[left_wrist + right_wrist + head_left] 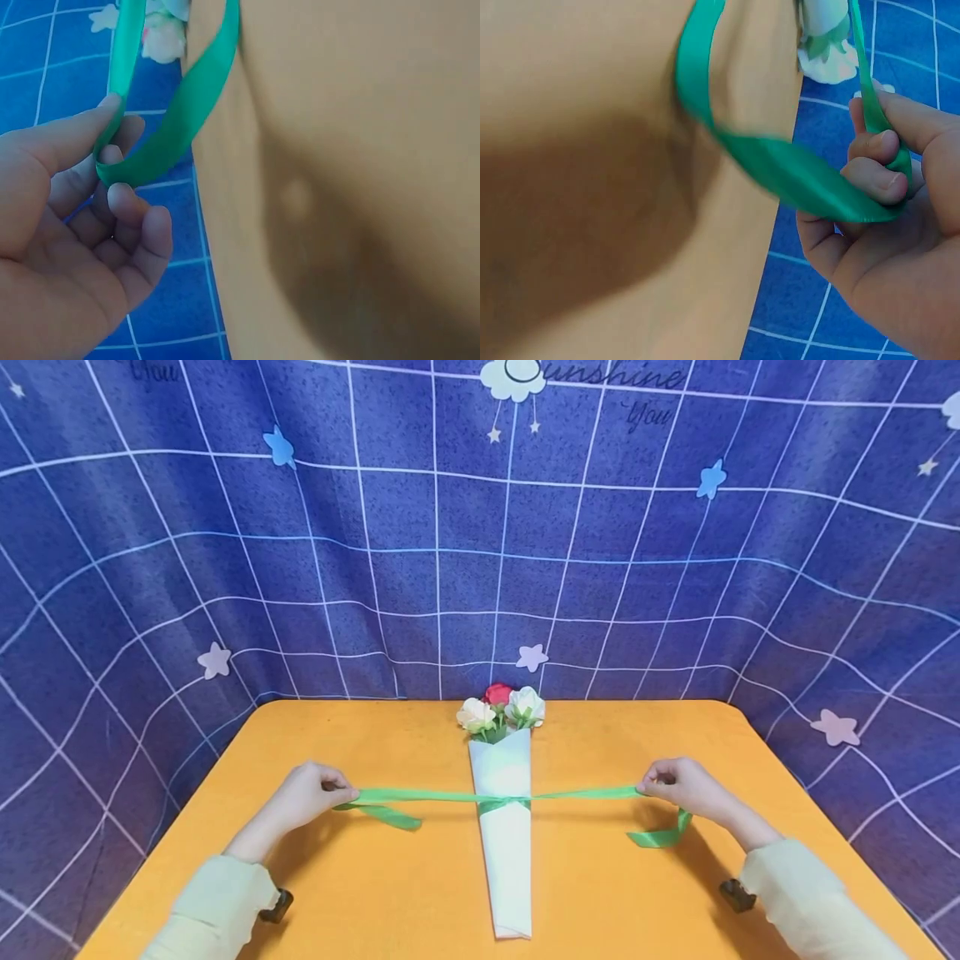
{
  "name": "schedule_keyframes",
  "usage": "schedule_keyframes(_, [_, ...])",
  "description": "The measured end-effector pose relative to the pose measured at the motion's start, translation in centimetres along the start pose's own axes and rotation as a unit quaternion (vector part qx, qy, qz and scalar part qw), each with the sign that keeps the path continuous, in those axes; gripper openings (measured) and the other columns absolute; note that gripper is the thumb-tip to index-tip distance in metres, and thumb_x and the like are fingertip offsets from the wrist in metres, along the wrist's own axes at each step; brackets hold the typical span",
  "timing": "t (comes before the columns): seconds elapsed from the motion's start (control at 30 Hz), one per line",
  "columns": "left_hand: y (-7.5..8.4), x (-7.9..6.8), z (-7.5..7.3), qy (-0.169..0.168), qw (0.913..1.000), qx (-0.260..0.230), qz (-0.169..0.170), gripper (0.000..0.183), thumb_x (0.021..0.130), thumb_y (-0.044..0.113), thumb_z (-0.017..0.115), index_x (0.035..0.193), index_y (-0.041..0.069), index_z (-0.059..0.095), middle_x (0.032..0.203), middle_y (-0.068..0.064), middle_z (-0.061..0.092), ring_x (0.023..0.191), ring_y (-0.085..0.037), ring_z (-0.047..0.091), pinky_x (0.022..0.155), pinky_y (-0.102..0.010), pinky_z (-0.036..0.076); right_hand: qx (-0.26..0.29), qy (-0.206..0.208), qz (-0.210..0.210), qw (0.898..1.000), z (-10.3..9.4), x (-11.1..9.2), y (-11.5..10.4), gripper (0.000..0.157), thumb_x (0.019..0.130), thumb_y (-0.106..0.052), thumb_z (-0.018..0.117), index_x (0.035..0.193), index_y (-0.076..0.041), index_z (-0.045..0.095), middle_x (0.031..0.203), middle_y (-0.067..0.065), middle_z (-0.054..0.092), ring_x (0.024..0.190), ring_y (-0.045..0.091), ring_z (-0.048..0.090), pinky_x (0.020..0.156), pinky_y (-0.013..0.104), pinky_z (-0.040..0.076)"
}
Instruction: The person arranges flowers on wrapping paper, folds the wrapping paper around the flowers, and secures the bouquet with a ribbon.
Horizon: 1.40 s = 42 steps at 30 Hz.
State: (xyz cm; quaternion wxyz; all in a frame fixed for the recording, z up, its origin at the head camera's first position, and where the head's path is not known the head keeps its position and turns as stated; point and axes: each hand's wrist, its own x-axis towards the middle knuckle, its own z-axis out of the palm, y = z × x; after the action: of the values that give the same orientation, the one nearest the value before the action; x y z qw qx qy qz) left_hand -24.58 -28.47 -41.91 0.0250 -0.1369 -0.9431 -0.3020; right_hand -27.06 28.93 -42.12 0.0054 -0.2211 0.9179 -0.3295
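Observation:
A bouquet in white wrapping paper [504,868] lies on the table, its flower heads pointing away from me. Around its middle goes a green ribbon [431,796], crossed at the front and stretched taut to both sides. My left hand [311,793] pinches one side of the ribbon between thumb and fingers, with a loose tail hanging past it. On the other side my right hand [684,787] pinches the opposite length, and its tail curls down toward the table. Two whitish roses [476,716] and a red rose [498,694] show above the paper.
The orange table [390,893] reaches back to a blue curtain [420,577] with a white grid and stars. Dark devices sit at both wrists, the left one [277,906] and the right one [738,896].

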Motion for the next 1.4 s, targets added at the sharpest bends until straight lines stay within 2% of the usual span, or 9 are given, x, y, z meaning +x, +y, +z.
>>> schedule_keyframes(0.2, [-1.2,-0.3,-0.1,0.015,0.9995,0.029,0.005,0.015,0.083,0.024,0.073,0.069,0.017,0.07,0.065,0.007,0.063,0.058,-0.007,0.048,0.057,-0.023,0.041,-0.003,-0.009,-0.002,1.0,-0.2,-0.5,0.5,0.018,0.087,-0.023,0.067,0.076,-0.01,0.064,0.077,0.001,0.066,0.062,0.001,0.047,0.06,0.02,0.042])
schedule_keyframes(0.37, [-1.5,-0.6,-0.3,0.022,0.998,0.059,0.005,0.017,0.082,0.023,0.073,0.067,0.015,0.069,0.063,0.007,0.062,0.056,-0.007,0.045,0.055,-0.023,0.039,-0.02,-0.01,-0.004,1.0,-0.2,-0.8,0.9,0.018,0.088,-0.024,0.067,0.075,-0.012,0.063,0.074,-0.003,0.064,0.062,0.001,0.047,0.06,0.02,0.042])
schedule_keyframes(0.53, [-1.7,-1.2,-0.7,0.032,0.9961,0.082,-0.008,0.018,0.081,0.02,0.074,0.065,0.014,0.068,0.061,0.006,0.061,0.056,-0.009,0.044,0.054,-0.025,0.038,-0.04,-0.005,0.008,0.999,-0.3,-1.1,1.7,0.019,0.087,-0.025,0.068,0.074,-0.013,0.062,0.07,-0.006,0.06,0.06,0.001,0.045,0.059,0.02,0.04])
schedule_keyframes(0.77, [-2.5,-1.7,-1.0,0.054,0.9916,0.116,-0.022,0.026,0.08,0.018,0.074,0.058,0.011,0.062,0.052,0.008,0.049,0.051,-0.01,0.038,0.052,-0.025,0.033,-0.071,-0.003,0.005,0.997,-0.8,-1.8,2.8,0.019,0.086,-0.023,0.068,0.072,-0.013,0.063,0.067,-0.007,0.058,0.058,0.0,0.043,0.058,0.02,0.039])
schedule_keyframes(1.07, [-3.5,-1.8,-1.1,0.052,0.9882,0.136,-0.048,0.024,0.08,0.016,0.074,0.059,0.01,0.063,0.05,0.007,0.045,0.051,-0.012,0.037,0.052,-0.027,0.032,-0.104,-0.004,0.024,0.994,-1.4,-3.0,3.4,0.018,0.084,-0.022,0.07,0.07,-0.014,0.062,0.065,-0.008,0.057,0.057,-0.001,0.042,0.056,0.02,0.038])
schedule_keyframes(1.27, [-3.7,-1.5,-1.4,0.051,0.9885,0.139,-0.033,0.024,0.08,0.019,0.073,0.06,0.012,0.063,0.053,0.007,0.051,0.051,-0.011,0.04,0.052,-0.027,0.034,-0.102,0.004,0.009,0.995,-1.8,-2.7,3.3,0.015,0.085,-0.019,0.069,0.072,-0.014,0.062,0.066,-0.007,0.058,0.058,-0.001,0.044,0.055,0.021,0.04])
schedule_keyframes(1.4, [-3.5,-1.4,-2.4,0.058,0.9851,0.158,-0.037,0.032,0.081,0.03,0.073,0.057,0.014,0.057,0.053,0.008,0.046,0.051,-0.011,0.038,0.049,-0.027,0.032,-0.112,0.021,-0.005,0.993,-2.6,-2.3,3.1,0.012,0.084,-0.016,0.07,0.074,-0.015,0.063,0.061,-0.008,0.055,0.054,-0.003,0.041,0.052,0.02,0.038])
